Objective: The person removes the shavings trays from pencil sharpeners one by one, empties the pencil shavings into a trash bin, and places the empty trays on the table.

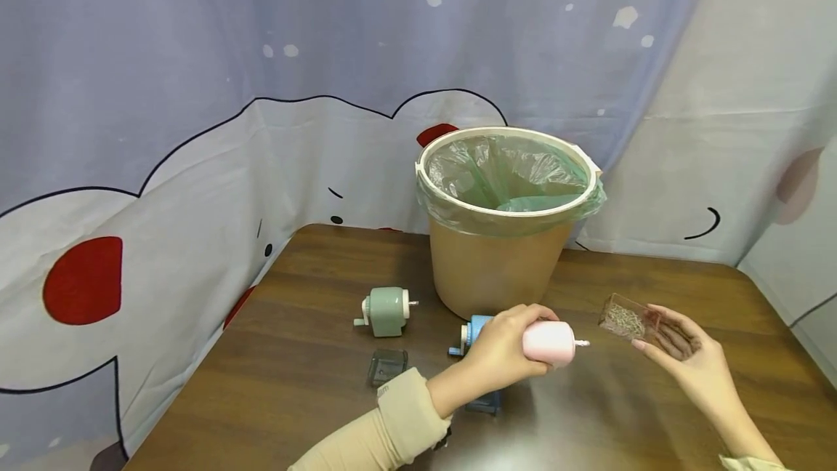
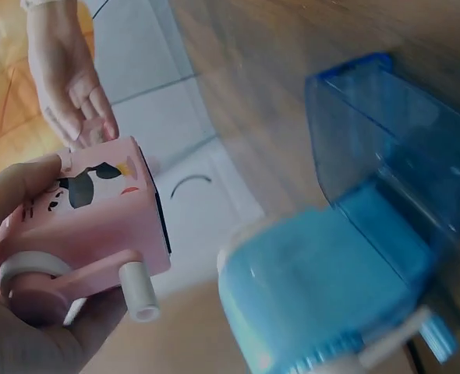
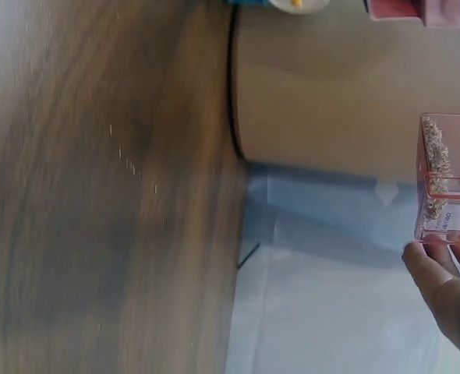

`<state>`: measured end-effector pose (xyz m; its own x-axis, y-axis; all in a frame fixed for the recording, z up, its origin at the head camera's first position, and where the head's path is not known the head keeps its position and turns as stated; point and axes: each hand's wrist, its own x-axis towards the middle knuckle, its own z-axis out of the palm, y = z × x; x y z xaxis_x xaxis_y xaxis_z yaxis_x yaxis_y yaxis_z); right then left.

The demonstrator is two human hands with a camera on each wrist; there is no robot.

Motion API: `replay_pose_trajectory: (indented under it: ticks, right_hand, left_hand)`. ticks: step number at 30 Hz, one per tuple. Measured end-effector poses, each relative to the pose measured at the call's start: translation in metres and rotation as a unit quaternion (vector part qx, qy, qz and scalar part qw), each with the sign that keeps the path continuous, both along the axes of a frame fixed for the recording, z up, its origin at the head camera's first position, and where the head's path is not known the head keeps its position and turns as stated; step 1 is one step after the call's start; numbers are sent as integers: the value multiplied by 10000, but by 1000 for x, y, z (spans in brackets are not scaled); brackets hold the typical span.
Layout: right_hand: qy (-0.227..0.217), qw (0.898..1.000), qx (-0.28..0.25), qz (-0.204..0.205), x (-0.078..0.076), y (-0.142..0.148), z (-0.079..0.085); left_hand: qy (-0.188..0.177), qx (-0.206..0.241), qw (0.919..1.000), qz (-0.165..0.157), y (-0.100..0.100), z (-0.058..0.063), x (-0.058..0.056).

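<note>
My left hand (image 1: 503, 347) grips a pink crank pencil sharpener (image 2: 97, 218) with a cartoon print, raised over the table. Its white-tipped crank points toward the left wrist camera. To the right, my right hand (image 1: 686, 355) pinches a clear pinkish shavings drawer (image 3: 444, 175) between thumb and fingers. Pale shavings (image 1: 623, 320) lie inside the drawer, which is off the table and apart from the sharpener. A blue sharpener (image 2: 316, 288) stands behind and below my left hand, partly hidden by it in the head view. Beside it sits its blue see-through drawer (image 2: 394, 148).
A tan bin (image 1: 497, 267) with a green plastic liner (image 1: 516, 220) stands at the back of the wooden table (image 1: 288, 398). On the left are a green sharpener (image 1: 387, 311) and a dark see-through drawer (image 1: 387, 367). A printed curtain (image 1: 183, 253) hangs behind.
</note>
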<state>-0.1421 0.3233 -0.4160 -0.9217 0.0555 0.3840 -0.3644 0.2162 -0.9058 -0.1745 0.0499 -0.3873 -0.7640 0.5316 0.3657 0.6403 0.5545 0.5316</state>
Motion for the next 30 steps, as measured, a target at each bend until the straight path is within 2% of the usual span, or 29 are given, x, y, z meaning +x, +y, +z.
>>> replay_pose_trajectory:
  ticks: [3, 9, 10, 13, 16, 18, 21, 25, 30]
  right_hand:
    - [-143, 9998, -145, -37, 1, 5, 1]
    - [-486, 9958, 356, -689, 0, 11, 4]
    - [-512, 9952, 299, -779, 0, 11, 6]
    - [-500, 9915, 410, -1125, 0, 13, 8]
    - [-417, 9896, 298, -1346, 1, 14, 10]
    - [-375, 9876, 428, -1466, 1, 14, 11]
    - [-306, 9884, 266, -1466, -1, 14, 11]
    - [-403, 9894, -165, -1383, -2, 16, 12]
    - [-792, 9805, -677, -1668, 3, 23, 11]
  left_hand:
    - [108, -156, 9998, 64, 11, -3, -2]
    - [255, -426, 9985, 247, 33, -7, -10]
    - [274, -469, 9981, 275, 38, -7, -12]
    - [373, -672, 9963, 385, 53, -9, -18]
    - [369, -962, 9937, 450, 69, -12, -24]
    - [359, -1205, 9909, 482, 80, -16, -27]
    - [237, -1482, 9871, 565, 94, -21, -33]
    - [-131, -1721, 9816, 822, 105, -26, -42]
    - [-506, -1867, 9763, 973, 115, -35, -46]
